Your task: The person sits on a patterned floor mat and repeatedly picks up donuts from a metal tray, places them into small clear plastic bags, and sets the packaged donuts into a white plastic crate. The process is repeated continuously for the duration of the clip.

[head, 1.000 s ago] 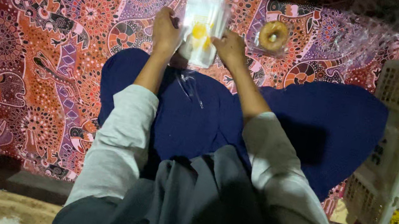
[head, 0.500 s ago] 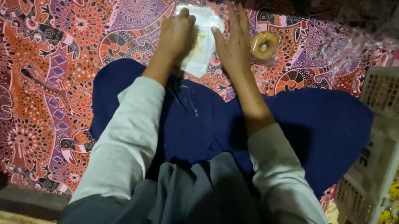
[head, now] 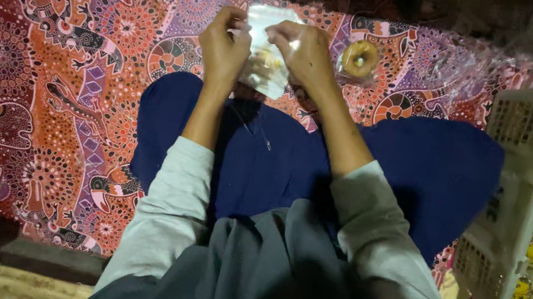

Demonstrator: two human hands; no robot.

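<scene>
Both hands met at twelve o'clock in our head view, above the blue lap: our left hand (head: pixel 223 47) pinched the upper left corner of a clear plastic bag (head: pixel 265 62), and our right hand (head: pixel 305 54) pinched its top edge from the other side, fingers closed on the film. The bag hung between them, its long axis running up and down, with a pale ring-shaped pastry seemingly inside. Equally near, neither hand led. Another bagged doughnut (head: pixel 360 58) lay on the patterned cloth (head: pixel 63 62) just at three o'clock of our right hand; a white crate (head: pixel 500 212) of wrapped doughnuts stood farther right.
</scene>
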